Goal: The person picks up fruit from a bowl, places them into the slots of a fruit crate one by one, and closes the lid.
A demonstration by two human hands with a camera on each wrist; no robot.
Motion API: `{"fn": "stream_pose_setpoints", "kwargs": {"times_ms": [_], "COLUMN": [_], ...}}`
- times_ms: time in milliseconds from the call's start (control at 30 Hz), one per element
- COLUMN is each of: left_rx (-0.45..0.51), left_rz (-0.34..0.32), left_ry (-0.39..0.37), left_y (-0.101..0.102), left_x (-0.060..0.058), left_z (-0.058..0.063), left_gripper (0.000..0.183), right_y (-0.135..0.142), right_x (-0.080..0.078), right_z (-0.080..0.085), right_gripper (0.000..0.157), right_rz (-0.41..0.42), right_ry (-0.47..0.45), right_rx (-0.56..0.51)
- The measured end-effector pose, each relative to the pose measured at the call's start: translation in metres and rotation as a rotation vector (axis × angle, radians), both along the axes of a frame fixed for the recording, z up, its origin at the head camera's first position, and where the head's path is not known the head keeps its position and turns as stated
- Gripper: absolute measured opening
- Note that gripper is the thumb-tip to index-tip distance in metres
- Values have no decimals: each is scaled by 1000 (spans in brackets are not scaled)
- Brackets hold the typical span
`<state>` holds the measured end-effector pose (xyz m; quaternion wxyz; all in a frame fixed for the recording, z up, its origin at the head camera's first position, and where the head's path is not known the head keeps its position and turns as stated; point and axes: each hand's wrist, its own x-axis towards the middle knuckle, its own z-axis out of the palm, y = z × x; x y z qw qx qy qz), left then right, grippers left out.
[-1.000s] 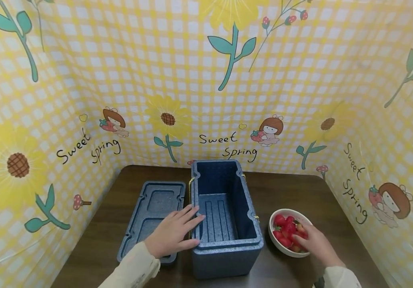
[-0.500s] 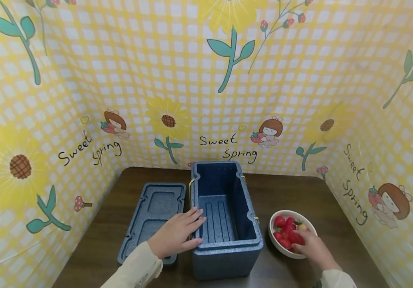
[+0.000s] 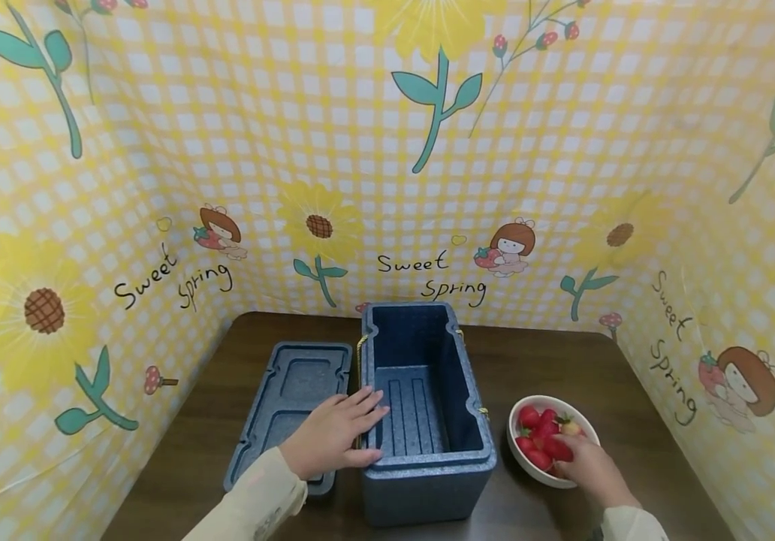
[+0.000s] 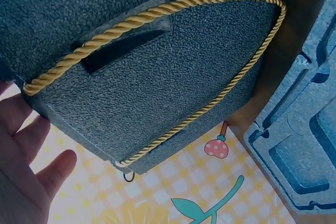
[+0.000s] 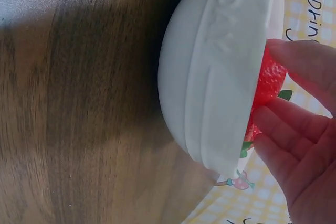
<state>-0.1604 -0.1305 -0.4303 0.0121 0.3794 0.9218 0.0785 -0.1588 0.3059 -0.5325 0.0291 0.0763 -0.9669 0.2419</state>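
My left hand (image 3: pixel 336 432) rests with extended fingers on the left rim of a deep blue-grey foam cooler box (image 3: pixel 428 496). In the left wrist view, its fingertips lie at the edge of the box wall (image 4: pixel 157 87), beside a gold twisted rope handle (image 4: pixel 210 107). On the right, a white bowl (image 3: pixel 529 467) holds several red strawberries (image 3: pixel 529 415). My right hand (image 3: pixel 597 473) reaches over the bowl's right side and pinches a strawberry (image 5: pixel 271 80) between thumb and fingers, close to the rim.
The matching foam lid (image 3: pixel 306 379) lies left of the box on the dark wooden table (image 3: pixel 529 357). Yellow checked cloth (image 3: pixel 333 135) with flower prints stands around the back and both sides. The box is open at the top, its ribbed floor showing.
My right hand has drawn slightly back toward me in the bowl, its fingers now around a strawberry. My left hand has stayed at the box rim.
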Motion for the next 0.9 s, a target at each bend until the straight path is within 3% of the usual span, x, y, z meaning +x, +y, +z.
{"fn": "stream_pose_setpoints", "kwargs": {"times_ms": [233, 467, 733, 900], "left_rx": [16, 50, 25, 70], "left_rz": [26, 12, 26, 38], "left_ry": [-33, 0, -42, -18], "left_y": [0, 5, 11, 7], "left_x": [-1, -2, -1, -1], "left_z": [0, 2, 4, 3], "left_gripper": [68, 51, 51, 49], "right_y": [-1, 2, 1, -5], "right_x": [-6, -14, -14, -21], "right_z": [-2, -7, -8, -8], "right_gripper": [40, 37, 42, 39], "right_rz": [-1, -7, -9, 20], "right_ry": [-30, -43, -77, -39], "right_rx": [-12, 3, -13, 26]}}
